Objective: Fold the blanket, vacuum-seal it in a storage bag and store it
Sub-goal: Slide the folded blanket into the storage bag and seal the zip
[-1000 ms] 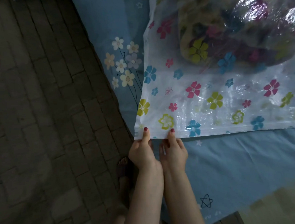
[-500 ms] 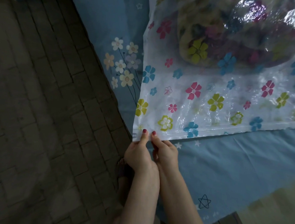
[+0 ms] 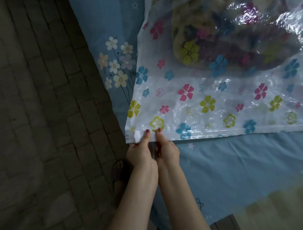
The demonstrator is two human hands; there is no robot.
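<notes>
Blanket: lying folded inside the clear bag, showing at the top of the view as a dark, many-coloured bundle.
Bag: a see-through plastic bag printed with small flowers, lying flat on the bed, its near edge running along in front of the person.
Left hand: pinching the bag's near edge close to its left corner, thumb lying on top of the plastic.
Right hand: pinching the same edge just beside the left hand, thumb on top, the two thumbs almost touching.
Bed sheet: blue, with small stars and a cluster of pale flowers, lying under the bag.
Floor: dark brick-patterned paving to the left of the bed.
Foot: standing on the floor beside the bed edge.
</notes>
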